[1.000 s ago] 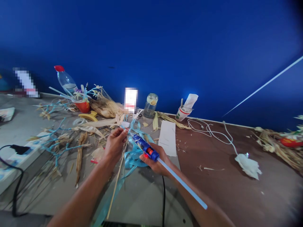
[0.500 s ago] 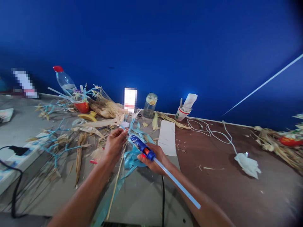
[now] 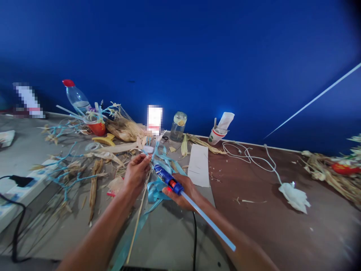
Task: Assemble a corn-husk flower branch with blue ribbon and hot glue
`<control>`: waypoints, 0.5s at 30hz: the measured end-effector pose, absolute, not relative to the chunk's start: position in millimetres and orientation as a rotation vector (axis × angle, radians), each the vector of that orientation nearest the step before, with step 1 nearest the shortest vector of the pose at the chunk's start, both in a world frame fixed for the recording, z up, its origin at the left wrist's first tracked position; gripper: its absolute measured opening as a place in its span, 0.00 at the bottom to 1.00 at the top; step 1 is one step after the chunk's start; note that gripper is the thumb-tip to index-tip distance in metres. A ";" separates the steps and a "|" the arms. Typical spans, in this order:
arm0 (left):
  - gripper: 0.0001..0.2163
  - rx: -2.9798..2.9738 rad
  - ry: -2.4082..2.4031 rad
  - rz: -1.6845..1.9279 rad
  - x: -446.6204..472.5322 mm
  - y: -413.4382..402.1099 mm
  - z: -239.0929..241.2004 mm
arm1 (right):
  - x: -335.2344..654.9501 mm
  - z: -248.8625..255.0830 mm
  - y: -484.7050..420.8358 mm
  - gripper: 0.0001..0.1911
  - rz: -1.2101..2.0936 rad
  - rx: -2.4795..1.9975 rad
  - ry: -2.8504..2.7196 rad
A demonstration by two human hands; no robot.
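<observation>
My left hand (image 3: 137,171) is closed in a pinch on a thin straw-coloured stick (image 3: 138,222), whose lower end slants down toward the near edge. Light blue ribbon (image 3: 156,186) hangs and bunches beside the stick, between my two hands. Wrapped in my right hand (image 3: 182,190) is a blue glue gun (image 3: 166,177), its nozzle close to my left fingertips. A long translucent glue stick (image 3: 210,222) sticks out of its back end. What exactly the nozzle touches is too small to tell.
Blue-wrapped branches (image 3: 70,177) and dried husks (image 3: 124,130) lie left. Behind stand a red cup (image 3: 97,128), a bottle (image 3: 77,98), a glass jar (image 3: 178,128) and a white cup (image 3: 216,135). A white sheet (image 3: 198,165), white cable (image 3: 270,163) and crumpled tissue (image 3: 295,197) lie right.
The glue gun in my right hand has shifted slightly left, bringing its nozzle nearer my left fingertips. My left hand has kept its pinch and hardly moved.
</observation>
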State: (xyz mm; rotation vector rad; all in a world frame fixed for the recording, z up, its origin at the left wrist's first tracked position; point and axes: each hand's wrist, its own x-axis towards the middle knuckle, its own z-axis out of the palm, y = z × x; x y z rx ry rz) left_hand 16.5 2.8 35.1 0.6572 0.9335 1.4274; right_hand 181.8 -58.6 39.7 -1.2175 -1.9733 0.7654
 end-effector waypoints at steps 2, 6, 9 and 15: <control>0.12 0.651 0.941 1.438 16.0 2.8 35.0 | 182.7 39.0 -59.4 0.14 0.765 -1.200 -1.982; 0.11 0.676 0.906 1.430 16.2 1.2 36.0 | 183.2 42.9 -60.2 0.13 0.780 -1.206 -1.915; 0.11 0.686 0.905 1.421 17.0 1.0 35.8 | 180.8 44.5 -60.0 0.13 0.786 -1.257 -1.900; 0.12 0.669 0.935 1.431 15.5 3.3 33.7 | 182.2 42.3 -60.5 0.13 0.788 -1.207 -1.929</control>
